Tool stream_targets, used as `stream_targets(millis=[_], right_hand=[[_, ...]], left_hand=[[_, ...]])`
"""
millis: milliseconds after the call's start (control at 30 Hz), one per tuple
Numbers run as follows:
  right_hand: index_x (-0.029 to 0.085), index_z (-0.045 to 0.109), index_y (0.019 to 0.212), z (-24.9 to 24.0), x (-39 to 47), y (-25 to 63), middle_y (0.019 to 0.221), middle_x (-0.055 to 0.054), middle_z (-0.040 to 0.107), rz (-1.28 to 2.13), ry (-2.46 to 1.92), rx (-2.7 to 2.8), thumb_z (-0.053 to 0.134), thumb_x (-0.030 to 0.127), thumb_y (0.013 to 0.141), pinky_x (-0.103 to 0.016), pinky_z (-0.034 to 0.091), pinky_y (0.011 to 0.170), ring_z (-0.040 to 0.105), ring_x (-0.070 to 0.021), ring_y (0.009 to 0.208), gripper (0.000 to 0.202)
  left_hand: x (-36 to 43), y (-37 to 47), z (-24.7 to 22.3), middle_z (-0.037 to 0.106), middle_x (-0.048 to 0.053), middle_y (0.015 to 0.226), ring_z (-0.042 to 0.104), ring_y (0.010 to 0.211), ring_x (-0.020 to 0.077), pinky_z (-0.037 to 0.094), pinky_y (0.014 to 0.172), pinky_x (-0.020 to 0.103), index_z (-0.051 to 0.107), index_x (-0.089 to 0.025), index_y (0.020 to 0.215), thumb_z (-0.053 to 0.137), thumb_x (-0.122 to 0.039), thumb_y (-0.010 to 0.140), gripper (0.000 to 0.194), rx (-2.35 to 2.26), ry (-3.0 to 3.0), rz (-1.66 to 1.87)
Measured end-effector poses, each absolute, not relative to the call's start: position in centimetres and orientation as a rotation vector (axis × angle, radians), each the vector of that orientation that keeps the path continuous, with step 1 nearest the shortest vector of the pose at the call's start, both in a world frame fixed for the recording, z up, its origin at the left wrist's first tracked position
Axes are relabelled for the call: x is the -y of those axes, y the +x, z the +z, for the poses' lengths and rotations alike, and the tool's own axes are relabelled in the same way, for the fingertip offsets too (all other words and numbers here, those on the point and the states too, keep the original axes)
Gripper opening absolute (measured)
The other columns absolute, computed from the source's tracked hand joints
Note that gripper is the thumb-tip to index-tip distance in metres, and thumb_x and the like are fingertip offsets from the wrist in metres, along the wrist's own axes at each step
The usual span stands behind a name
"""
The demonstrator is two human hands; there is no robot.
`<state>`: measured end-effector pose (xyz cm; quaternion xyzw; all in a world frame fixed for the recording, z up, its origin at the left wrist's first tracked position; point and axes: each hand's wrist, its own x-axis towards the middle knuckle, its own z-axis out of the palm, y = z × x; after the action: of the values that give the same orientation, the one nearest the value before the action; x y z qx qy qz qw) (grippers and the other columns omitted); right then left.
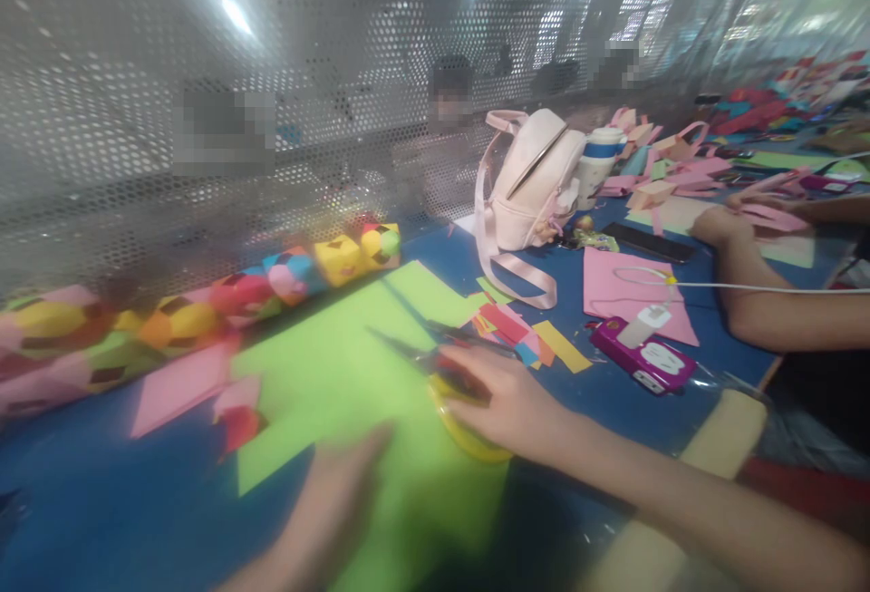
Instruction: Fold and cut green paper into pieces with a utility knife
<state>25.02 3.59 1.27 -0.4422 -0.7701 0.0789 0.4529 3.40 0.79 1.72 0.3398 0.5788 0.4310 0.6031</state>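
Observation:
My right hand (507, 397) is closed around a pair of scissors (401, 344), with the dark blades spread apart and pointing left over the bright green paper (326, 365). A curved yellow shape (468, 438) shows under this hand; whether it belongs to the scissors I cannot tell. Low in the view, my left hand (350, 474) is smeared by motion over the green paper, so its fingers cannot be made out. Small coloured paper pieces (507, 325) lie on the blue table just beyond my right hand.
Woven paper balls (299, 275) line the perforated metal screen (326, 48). A pink backpack (530, 175) and a white cup (598, 166) stand behind. To the right are a purple device (642, 356) with a cable, pink paper (625, 288), a dark phone (649, 243) and another person's arm (781, 311).

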Motion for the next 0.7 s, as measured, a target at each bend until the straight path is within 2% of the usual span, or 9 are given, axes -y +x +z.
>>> stream_targets(millis=[167, 267, 367, 500, 600, 700], right_hand=[[0.016, 0.064, 0.118, 1.5, -3.7, 25.4, 0.098, -0.010, 0.073, 0.226, -1.105, 1.873, 0.063, 0.026, 0.084, -0.031, 0.060, 0.070, 0.070, -0.0199, 0.079, 0.035], [0.016, 0.064, 0.117, 1.6, -4.2, 26.0, 0.099, -0.009, 0.074, 0.237, -1.142, 1.827, 0.062, 0.027, 0.084, -0.030, 0.060, 0.071, 0.071, -0.0195, 0.080, 0.035], [0.017, 0.066, 0.116, 1.6, -5.1, 27.3, 0.102, -0.009, 0.074, 0.168, -1.219, 1.781, 0.060, 0.027, 0.085, -0.032, 0.060, 0.077, 0.072, -0.0217, 0.086, 0.033], [0.015, 0.064, 0.120, 1.5, -6.6, 29.8, 0.113, -0.013, 0.071, 0.021, -1.494, 1.776, 0.059, 0.031, 0.085, -0.041, 0.057, 0.086, 0.069, -0.0288, 0.101, 0.039], [0.021, 0.061, 0.126, 1.6, -7.4, 31.5, 0.113, -0.012, 0.070, 0.020, -1.896, 1.845, 0.059, 0.037, 0.086, -0.044, 0.057, 0.077, 0.070, -0.0321, 0.093, 0.044], [0.022, 0.059, 0.129, 1.8, -7.9, 32.6, 0.113, -0.013, 0.068, 0.054, -2.145, 1.912, 0.058, 0.036, 0.087, -0.041, 0.055, 0.070, 0.070, -0.0321, 0.088, 0.044]], left_hand=[[-1.1, 3.3, 2.5, 0.060, 0.001, 0.051, 0.063, 0.057, 0.0209, 0.051, 0.058, 0.031, 0.069, -0.016, 0.065, 0.078, -0.045, 0.067, 0.031, -1.371, 0.869, 0.918], [-1.3, 3.3, 2.7, 0.059, 0.000, 0.052, 0.058, 0.053, 0.0183, 0.047, 0.054, 0.030, 0.067, -0.015, 0.064, 0.079, -0.049, 0.063, 0.035, -1.398, 0.874, 0.865], [-1.2, 3.3, 2.4, 0.046, -0.004, 0.044, 0.044, 0.044, 0.0129, 0.036, 0.046, 0.026, 0.059, -0.018, 0.055, 0.077, -0.053, 0.063, 0.040, -1.444, 0.892, 0.859], [-1.2, 3.3, 2.3, 0.024, -0.010, 0.041, 0.020, 0.040, 0.0065, 0.018, 0.042, 0.025, 0.039, -0.022, 0.047, 0.074, -0.058, 0.062, 0.052, -1.510, 0.917, 0.832], [-1.3, 3.2, 2.4, 0.014, -0.011, 0.043, 0.012, 0.042, 0.0058, 0.011, 0.043, 0.025, 0.032, -0.024, 0.049, 0.072, -0.061, 0.060, 0.056, -1.549, 0.905, 0.809], [-1.6, 3.2, 2.6, 0.011, -0.012, 0.043, 0.010, 0.042, 0.0060, 0.010, 0.043, 0.026, 0.033, -0.025, 0.050, 0.071, -0.062, 0.059, 0.054, -1.595, 0.905, 0.790]])
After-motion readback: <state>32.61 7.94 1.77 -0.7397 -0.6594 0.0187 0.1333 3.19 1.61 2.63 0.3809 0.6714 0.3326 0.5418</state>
